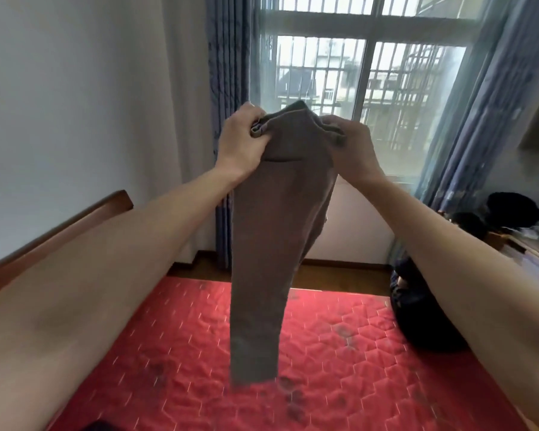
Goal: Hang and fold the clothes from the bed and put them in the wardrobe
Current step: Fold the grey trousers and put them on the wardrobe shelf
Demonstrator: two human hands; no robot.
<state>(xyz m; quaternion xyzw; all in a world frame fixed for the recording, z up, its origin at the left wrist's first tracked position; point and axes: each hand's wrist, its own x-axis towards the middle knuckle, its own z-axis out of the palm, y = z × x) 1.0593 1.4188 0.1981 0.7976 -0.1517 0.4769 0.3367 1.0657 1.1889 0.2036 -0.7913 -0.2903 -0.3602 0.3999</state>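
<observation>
1. Red quilted fabric is covering the bed (pixel 339 362), which is filling the lower half of the frame, with dark smudges showing in its stitched hexagon pattern.
2. Grey-brown trousers (pixel 277 231) are hanging in the centre of the frame, held up in the air above the bed, with the legs together and dropping straight down so that the hem is lying low over the red cover; whether it is touching the cover cannot be told.
3. The window (pixel 367 88) with its outer bars is filling the upper middle behind the trousers, and blue curtains (pixel 231 76) are hanging at both its sides.
4. A dark heap of clothing (pixel 417 318) is lying at the right edge of the bed.
5. A brown wooden headboard (pixel 59 231) is running along the left edge.
6. The left hand (pixel 240 141) is gripping the waistband at its left end, fingers (pixel 257 127) curled tightly round the bunched cloth.
7. The right hand (pixel 352 147) is gripping the waistband's right end, fingers folded over the fabric.
</observation>
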